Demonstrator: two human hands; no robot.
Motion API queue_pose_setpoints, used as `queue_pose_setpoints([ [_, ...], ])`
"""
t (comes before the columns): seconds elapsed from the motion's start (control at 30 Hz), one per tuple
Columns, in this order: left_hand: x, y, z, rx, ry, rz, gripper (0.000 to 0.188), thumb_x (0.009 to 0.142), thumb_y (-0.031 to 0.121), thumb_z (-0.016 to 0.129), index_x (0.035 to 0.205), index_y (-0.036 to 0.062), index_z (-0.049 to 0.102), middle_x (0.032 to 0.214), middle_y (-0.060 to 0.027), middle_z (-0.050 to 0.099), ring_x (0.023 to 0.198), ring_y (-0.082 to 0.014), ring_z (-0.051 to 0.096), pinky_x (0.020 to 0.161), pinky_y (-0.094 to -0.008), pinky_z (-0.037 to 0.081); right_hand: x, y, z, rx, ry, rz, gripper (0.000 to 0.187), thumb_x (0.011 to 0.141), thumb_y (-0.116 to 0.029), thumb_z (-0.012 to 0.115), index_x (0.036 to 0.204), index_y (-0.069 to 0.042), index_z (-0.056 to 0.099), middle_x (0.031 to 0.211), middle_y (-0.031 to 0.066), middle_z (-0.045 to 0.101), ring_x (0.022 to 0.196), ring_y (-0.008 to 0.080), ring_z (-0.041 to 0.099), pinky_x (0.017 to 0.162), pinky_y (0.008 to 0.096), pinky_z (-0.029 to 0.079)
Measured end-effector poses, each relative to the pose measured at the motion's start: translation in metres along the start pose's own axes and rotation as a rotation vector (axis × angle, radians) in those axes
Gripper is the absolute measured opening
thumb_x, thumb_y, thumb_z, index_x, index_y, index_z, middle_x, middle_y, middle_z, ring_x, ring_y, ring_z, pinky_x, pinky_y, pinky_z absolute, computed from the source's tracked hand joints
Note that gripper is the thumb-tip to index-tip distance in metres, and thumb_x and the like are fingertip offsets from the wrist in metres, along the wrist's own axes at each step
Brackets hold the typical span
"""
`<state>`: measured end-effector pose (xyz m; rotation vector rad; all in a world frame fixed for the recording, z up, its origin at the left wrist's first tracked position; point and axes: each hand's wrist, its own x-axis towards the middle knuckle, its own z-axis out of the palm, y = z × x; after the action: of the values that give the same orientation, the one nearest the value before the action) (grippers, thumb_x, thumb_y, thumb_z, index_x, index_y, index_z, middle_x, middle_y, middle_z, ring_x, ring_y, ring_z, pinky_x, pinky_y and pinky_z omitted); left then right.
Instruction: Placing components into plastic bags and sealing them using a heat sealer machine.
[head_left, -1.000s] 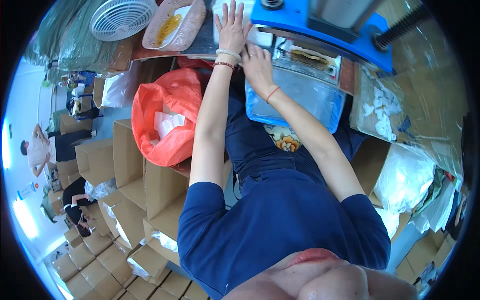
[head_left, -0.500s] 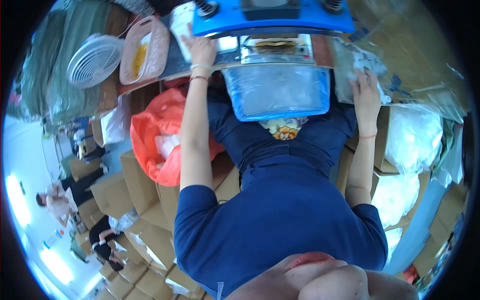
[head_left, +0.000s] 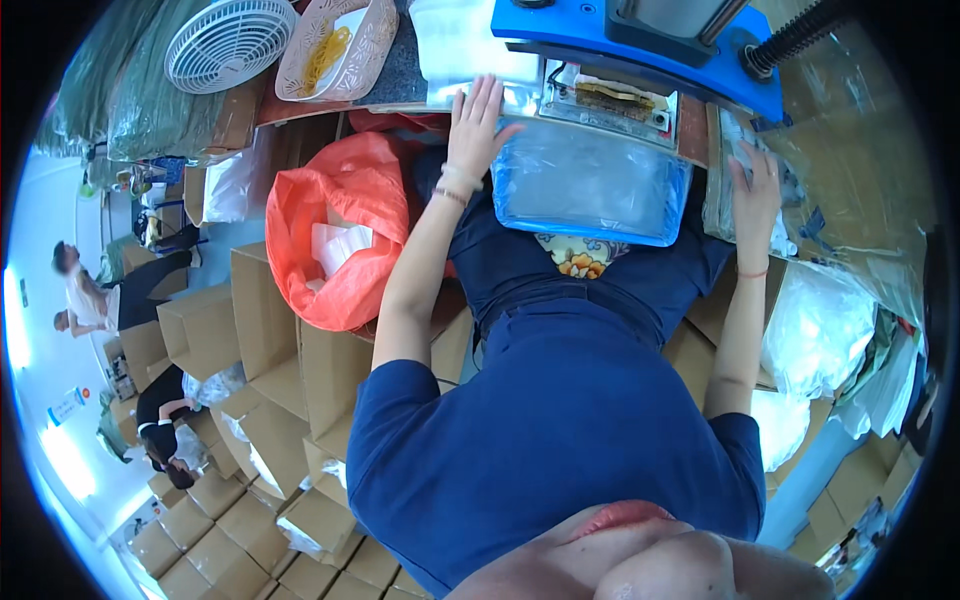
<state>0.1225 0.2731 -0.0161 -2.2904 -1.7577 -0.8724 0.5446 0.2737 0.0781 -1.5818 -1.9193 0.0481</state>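
Observation:
My left hand (head_left: 477,128) lies flat with its fingers stretched out and thumb apart, at the near edge of a stack of clear plastic sheets (head_left: 470,45). It holds nothing. On the right, my right hand (head_left: 757,195) rests by crumpled plastic film (head_left: 725,170) at the table edge, its fingers loosely apart and nothing seen in them. Between my hands stands a blue press (head_left: 640,45), with a metal die block (head_left: 612,98) under its plate. Just below the block, a tray lined with blue film (head_left: 590,185) sits over my lap.
A pink basket with yellow bands (head_left: 345,90) and a white fan (head_left: 228,45) stand on the left. Below them hangs a red sack (head_left: 340,225) with white pieces inside. Cardboard boxes (head_left: 200,330) fill the floor behind me. Other people (head_left: 95,290) are at far left.
My left hand has drawn back from the top of the sheets to their near edge. My right hand stays by the film. The whole view has turned slightly.

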Motion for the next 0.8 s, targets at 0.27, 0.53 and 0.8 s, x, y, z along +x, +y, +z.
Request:
queue_pose_setpoints([
  [0.27,0.022,-0.01,-0.029,-0.124,0.072,-0.004,0.018,0.08,0.004,0.069,0.097,0.007,0.073,0.1,-0.0085,0.068,0.093,-0.0275,0.064,0.078,-0.0365,0.052,-0.005,-0.031,-0.003,0.392,0.054,0.311,0.027,0.092,-0.02,0.069,0.117,-0.008,0.066,0.098,0.0035,0.066,0.083,0.0108,0.058,0.077,0.0247,0.048],
  [0.53,0.005,0.088,-0.09,-0.881,-0.114,-0.5,0.02,0.085,0.006,0.073,0.104,0.0002,0.074,0.094,-0.0061,0.075,0.085,-0.0067,0.065,0.078,-0.0216,0.052,-0.035,-0.128,-0.028,0.913,-0.405,0.335,0.024,0.089,-0.002,0.068,0.112,-0.004,0.07,0.106,0.0028,0.07,0.091,0.0081,0.062,0.081,0.022,0.049],
  [0.8,0.009,0.122,-0.094,-1.101,-0.431,-0.621,0.02,0.086,0.013,0.076,0.101,0.0001,0.075,0.088,-0.0037,0.073,0.077,-0.004,0.061,0.07,-0.0188,0.048,0.005,-0.148,-0.018,0.8,-0.202,-0.051,0.021,0.085,-0.007,0.074,0.105,-0.003,0.071,0.104,0.0058,0.071,0.095,0.015,0.063,0.085,0.0265,0.049],
])
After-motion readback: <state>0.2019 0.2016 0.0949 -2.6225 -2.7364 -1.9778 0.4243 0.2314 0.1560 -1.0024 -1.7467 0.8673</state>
